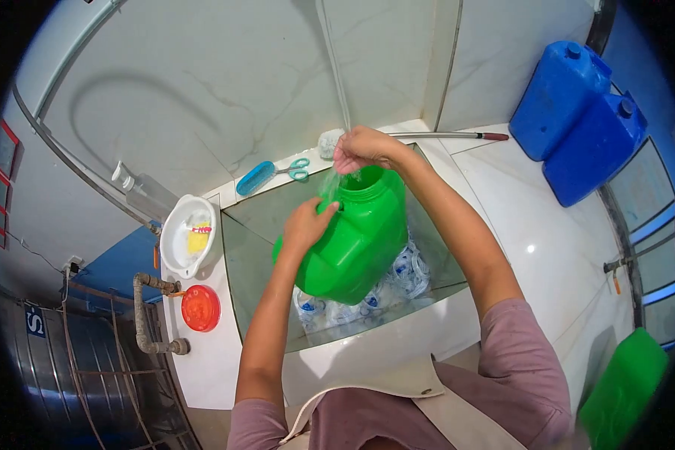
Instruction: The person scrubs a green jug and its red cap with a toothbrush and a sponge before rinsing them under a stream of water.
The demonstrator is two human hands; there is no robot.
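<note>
A green plastic jerrycan point(352, 255) is tilted over the sink basin, its open round mouth facing up and away from me. My left hand point(307, 227) is closed on the can's upper left part, by a small dark spout hole. My right hand point(360, 150) is just above the mouth with its fingers curled together. A thin pale line point(336, 71), a hose or a stream of water, comes down the wall to those fingers, and water splashes below them. What the fingers hold is hidden. Clear bottles with blue labels point(409, 270) lie in the basin under the can.
On the back ledge are a blue brush point(256, 179), teal-handled scissors point(298, 169) and a long metal pole point(446, 136). At left stand a white bowl point(174, 247) with a yellow sponge, a red lid point(200, 307) and a pump bottle point(146, 196). Blue jerrycans point(594, 150) stand right.
</note>
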